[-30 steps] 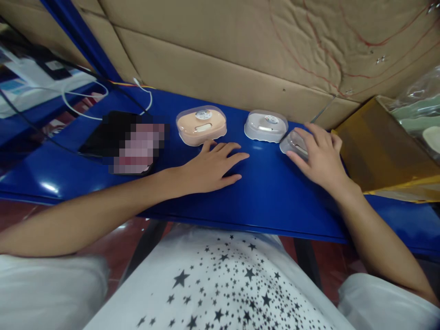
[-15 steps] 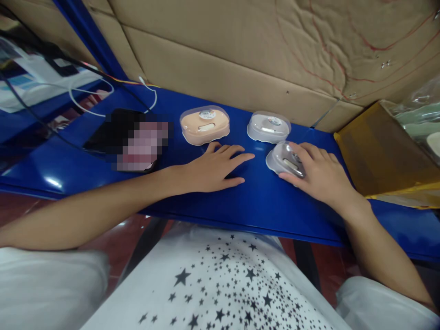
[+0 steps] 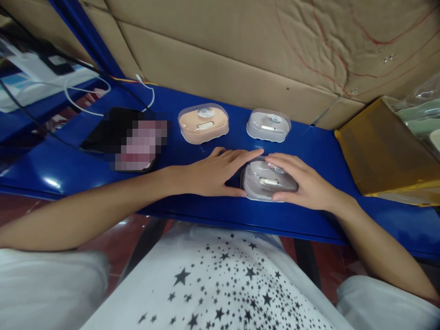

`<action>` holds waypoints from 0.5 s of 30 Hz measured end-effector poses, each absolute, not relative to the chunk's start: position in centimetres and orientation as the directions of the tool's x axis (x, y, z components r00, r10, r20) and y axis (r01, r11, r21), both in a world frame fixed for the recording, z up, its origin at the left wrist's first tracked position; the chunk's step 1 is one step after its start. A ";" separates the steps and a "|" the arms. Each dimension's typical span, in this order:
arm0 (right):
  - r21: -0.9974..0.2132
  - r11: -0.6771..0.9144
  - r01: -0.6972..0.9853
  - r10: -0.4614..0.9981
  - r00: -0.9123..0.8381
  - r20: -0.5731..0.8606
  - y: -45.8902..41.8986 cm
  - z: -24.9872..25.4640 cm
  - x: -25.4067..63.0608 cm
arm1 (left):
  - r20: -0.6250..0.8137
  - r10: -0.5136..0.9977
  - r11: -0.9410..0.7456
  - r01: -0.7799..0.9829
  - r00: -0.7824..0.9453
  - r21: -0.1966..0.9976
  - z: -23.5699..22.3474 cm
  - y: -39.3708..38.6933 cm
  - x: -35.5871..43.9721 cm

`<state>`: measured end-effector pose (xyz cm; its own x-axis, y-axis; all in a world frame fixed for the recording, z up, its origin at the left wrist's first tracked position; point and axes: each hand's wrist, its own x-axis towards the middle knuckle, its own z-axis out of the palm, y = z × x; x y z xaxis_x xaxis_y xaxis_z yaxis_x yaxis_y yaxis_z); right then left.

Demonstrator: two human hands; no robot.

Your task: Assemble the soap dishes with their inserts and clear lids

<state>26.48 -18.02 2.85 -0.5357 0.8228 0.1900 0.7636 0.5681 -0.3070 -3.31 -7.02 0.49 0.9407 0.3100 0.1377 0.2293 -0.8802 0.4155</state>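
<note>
A dark grey oval case (image 3: 257,187) under a clear plastic cover, with a round sticker and a pale slot-shaped piece on top, sits on the blue table in front of me. My right hand (image 3: 305,183) grips its right end, thumb at the front and fingers over the back. At its left end is my left hand (image 3: 220,173), fingers stretched and apart; the thumb tip meets the case's edge or lies right beside it. Behind stand two similar covered cases: a peach one (image 3: 192,129) at the left and a light grey one (image 3: 259,128) at the right.
On the left of the blue table (image 3: 206,208) lies a dark object (image 3: 103,133) with a blurred-out part, near a white cable (image 3: 151,98). A cardboard box (image 3: 371,146) edged with yellow tape stands at the right. Cardboard sheeting (image 3: 220,55) forms the back wall.
My right hand has brought the dark grey case left and nearer to me, from tilted to about level. My left hand has hardly moved; its fingers now reach the case.
</note>
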 end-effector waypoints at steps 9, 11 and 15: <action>-0.387 0.494 0.779 0.868 -0.464 0.175 -16.8 2.0 27.9 | 0.155 0.301 -0.885 0.215 0.941 0.413 0.4 -7.1 -3.4; -0.365 0.478 0.799 0.878 -0.448 0.171 -16.5 2.1 28.3 | 0.156 0.287 -0.892 0.204 0.945 0.404 0.5 -7.0 -3.4; -0.325 0.426 0.845 0.905 -0.396 0.155 -16.2 2.2 29.0 | 0.117 0.280 -0.905 0.222 0.953 0.363 0.7 -7.0 -3.4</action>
